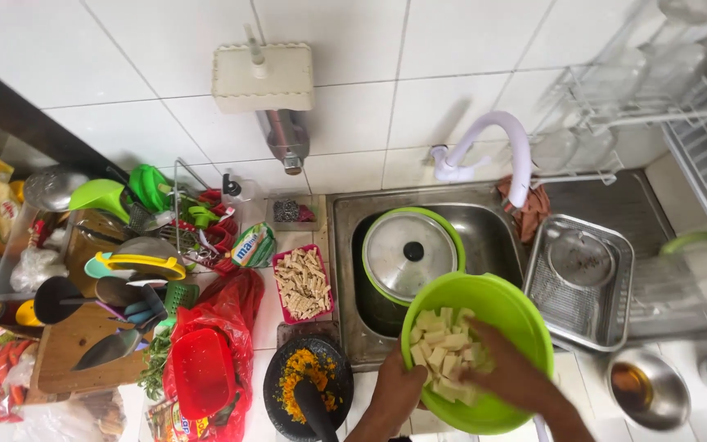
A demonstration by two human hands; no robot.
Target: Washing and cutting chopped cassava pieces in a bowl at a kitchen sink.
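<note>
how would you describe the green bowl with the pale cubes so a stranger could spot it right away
Start at the steel sink under the white curved tap. At its front edge, nearest the camera, sits a lime green bowl with the left hand on its rim and the right hand inside. Unlike the green-rimmed pot with the steel lid behind it, it is open and full of pale tofu-like cubes.

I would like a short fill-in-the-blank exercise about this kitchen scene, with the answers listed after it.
1. Both hands, the left hand and the right hand, are at a bowl whose colour is ____.
2. The bowl is filled with pale ____ of cut food.
3. A metal lid with a black knob lies in the ____.
4. The stone mortar contains a ____ paste.

Missing words: green; cubes; sink; yellow
</note>
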